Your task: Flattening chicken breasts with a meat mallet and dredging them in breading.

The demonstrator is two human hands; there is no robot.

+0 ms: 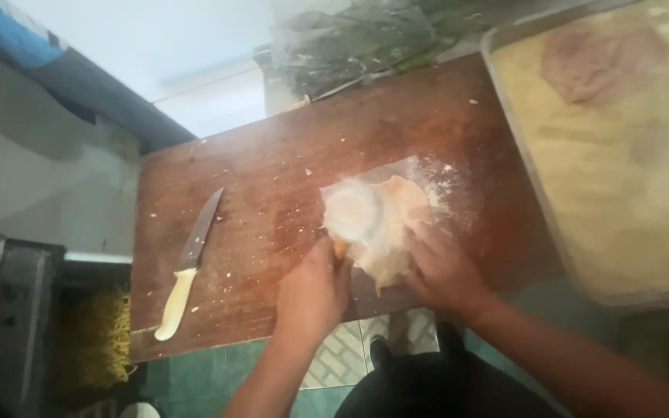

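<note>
The left hand, low in the frame just left of centre, is closed in a fist around a short wooden handle that juts up and to the right from between thumb and fingers; the handle ends in a round, pale, blurred head, seemingly a mallet, which sits directly on the meat; so the tool's long axis runs from the lower-centre fist toward the frame's middle, tilted slightly rightward. The right hand, just right of the left and a little nearer the meat's edge, lies palm down with fingers spread and flat, pressing the lower right margin of the thin, pale pink cutlet of raw meat; it grips nothing, only pins.

The cutlet lies under a clear plastic sheet dusted with white flecks, immediately above and between both hands, touching each; its long axis runs from upper right to lower left, its lower tip pointing down toward the board's near edge between the two wrists. All this rests on the dark reddish wooden cutting board; well apart to the left lies a knife with a cream handle, blade pointing up and right; at the right stands a large metal tray of golden breadcrumbs holding another pink cutlet.
</note>
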